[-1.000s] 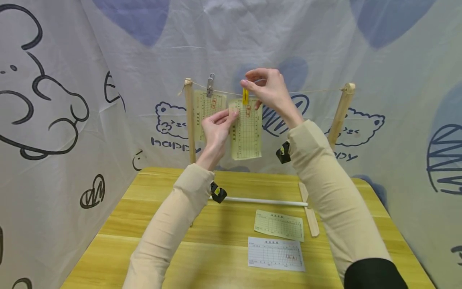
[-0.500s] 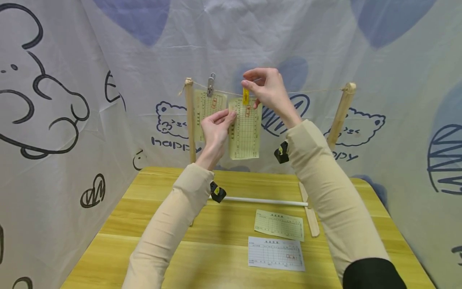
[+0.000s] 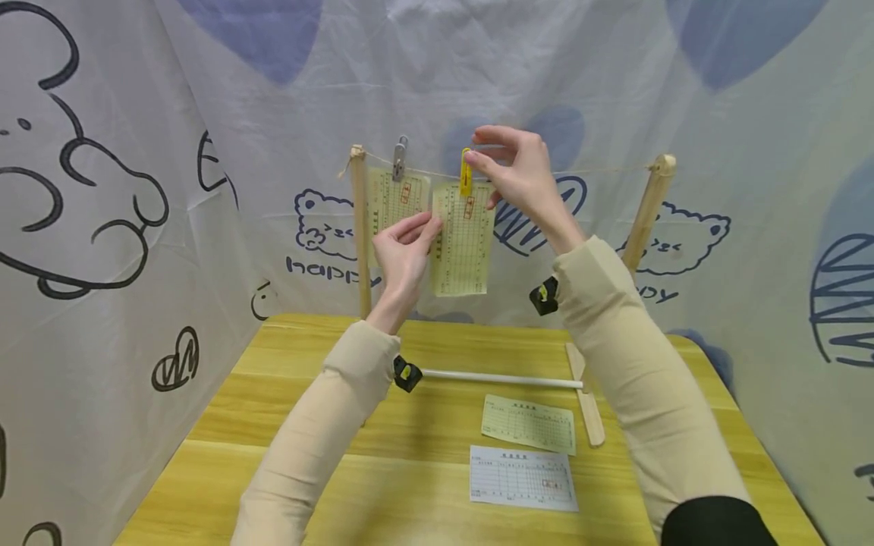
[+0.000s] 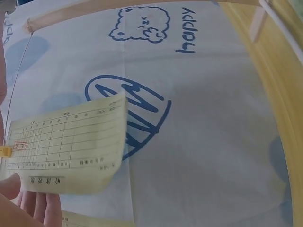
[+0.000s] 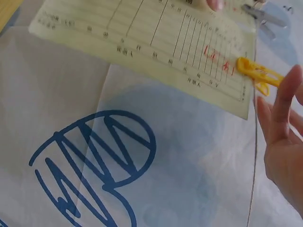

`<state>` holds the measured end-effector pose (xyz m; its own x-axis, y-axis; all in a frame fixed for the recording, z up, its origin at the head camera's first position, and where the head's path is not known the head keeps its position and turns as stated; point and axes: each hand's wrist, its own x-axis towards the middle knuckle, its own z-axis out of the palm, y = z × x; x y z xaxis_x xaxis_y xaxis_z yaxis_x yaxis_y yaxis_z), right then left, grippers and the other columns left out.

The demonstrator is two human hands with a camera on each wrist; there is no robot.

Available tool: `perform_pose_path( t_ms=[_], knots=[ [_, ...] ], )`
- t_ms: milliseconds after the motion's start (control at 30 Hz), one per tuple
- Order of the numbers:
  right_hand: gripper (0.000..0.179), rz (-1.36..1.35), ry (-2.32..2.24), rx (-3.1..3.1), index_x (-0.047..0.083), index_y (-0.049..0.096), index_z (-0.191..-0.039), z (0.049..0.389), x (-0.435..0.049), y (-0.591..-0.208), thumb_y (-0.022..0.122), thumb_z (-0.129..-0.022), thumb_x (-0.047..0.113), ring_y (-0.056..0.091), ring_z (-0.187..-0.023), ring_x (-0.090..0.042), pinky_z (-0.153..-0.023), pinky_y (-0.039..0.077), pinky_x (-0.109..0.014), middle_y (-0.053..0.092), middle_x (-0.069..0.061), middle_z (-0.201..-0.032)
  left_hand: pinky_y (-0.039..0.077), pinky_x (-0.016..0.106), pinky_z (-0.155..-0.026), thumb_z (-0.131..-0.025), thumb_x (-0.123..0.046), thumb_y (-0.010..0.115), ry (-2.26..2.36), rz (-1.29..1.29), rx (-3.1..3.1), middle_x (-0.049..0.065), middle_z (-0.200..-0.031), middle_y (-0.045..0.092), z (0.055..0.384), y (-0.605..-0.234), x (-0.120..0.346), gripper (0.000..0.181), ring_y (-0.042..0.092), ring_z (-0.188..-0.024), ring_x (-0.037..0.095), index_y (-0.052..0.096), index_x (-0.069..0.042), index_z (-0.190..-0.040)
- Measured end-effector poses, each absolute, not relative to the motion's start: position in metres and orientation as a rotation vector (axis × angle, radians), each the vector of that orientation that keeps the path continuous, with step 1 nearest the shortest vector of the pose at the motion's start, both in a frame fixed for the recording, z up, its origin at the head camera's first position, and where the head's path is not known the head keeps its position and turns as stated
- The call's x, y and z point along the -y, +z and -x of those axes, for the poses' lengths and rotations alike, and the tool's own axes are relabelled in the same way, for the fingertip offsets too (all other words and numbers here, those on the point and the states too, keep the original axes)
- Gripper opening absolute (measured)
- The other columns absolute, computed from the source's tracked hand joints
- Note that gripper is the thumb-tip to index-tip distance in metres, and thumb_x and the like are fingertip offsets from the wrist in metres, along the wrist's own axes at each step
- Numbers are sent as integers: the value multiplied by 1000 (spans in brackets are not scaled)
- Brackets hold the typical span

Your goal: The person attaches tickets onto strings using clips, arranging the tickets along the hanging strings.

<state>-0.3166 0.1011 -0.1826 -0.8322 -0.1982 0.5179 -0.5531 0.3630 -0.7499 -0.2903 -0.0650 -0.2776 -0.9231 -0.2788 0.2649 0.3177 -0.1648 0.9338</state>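
head view, upper centre: string [image 3: 594, 171] tied between two wooden posts, left [image 3: 359, 227] and right [image 3: 645, 216]; two slips on it, side by side.

item one, done: left slip [image 3: 385, 201], hanging under a grey metal clip [image 3: 399, 159], left of centre; its lower part is partly covered by a hand.

item two, nearly done by the look of it: centre slip [image 3: 463, 250], hanging upright, its top edge under a yellow clip [image 3: 466, 178]. the clip appears to bite slip and string together; whether the hold is firm cannot be told.

left hand [image 3: 403, 250]: thumb and fingers bent towards the centre slip's left edge, tips close together; in the left wrist view the thumb overlaps the paper. whether they pinch it or merely touch cannot be told.

right hand [image 3: 522, 167]: fingers parted, thumb at the yellow clip's upper end, forefinger standing off above; no squeeze on the clip is apparent.

items left, presumably for hanging: one yellowish slip [image 3: 529, 423] and, below it, one white slip [image 3: 523, 478], both flat on the table [image 3: 287, 425], lower right of centre. tally: two of four visible slips on the string, the second perhaps lacking only release.
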Motion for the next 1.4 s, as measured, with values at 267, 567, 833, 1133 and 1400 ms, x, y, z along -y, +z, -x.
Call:
perform_pose_path(
  t_ms=[267,567,833,1133,1400],
  knots=[
    [35,-772,1493,1823,-7,61,-129,275,-128,-229,65,-95,0,68,-98,-4,-44,52,-20,69,-21,-123,59,22,-89,-88,-6,77,-1990,105,1746,23,-114,74,259,-319,82,30,75,-100,23,71,5,-115],
    [27,-565,1773,1670,-18,58,-122,227,-186,-369,58,-97,-8,70,-85,-5,-50,55,-18,75,3,-105,59,21,-86,-87,-6,78,-2089,29,1841,23,-114,74,215,-399,93,30,75,-93,10,71,5,-114],
    [20,93,1996,1611,-16,63,-114,194,-238,-498,60,-97,-6,68,-70,-5,-55,58,-20,75,3,-84,55,14,-86,-96,-17,69,-2142,101,2249,23,-121,71,197,-495,91,33,71,-104,19,68,4,-122],
    [15,472,1990,1557,1,72,-108,179,-269,-552,65,-95,-2,63,-62,-3,-50,49,-15,74,12,-78,57,25,-91,-96,-11,68,-2157,301,2475,30,-123,67,191,-540,85,38,68,-111,36,62,12,-126],
    [19,667,2023,1630,5,72,-114,184,-282,-561,66,-96,5,62,-70,0,-56,49,-14,73,17,-81,56,27,-92,-90,-2,72,-2181,464,2558,32,-123,65,199,-540,68,40,63,-115,46,61,13,-125]
  ],
)
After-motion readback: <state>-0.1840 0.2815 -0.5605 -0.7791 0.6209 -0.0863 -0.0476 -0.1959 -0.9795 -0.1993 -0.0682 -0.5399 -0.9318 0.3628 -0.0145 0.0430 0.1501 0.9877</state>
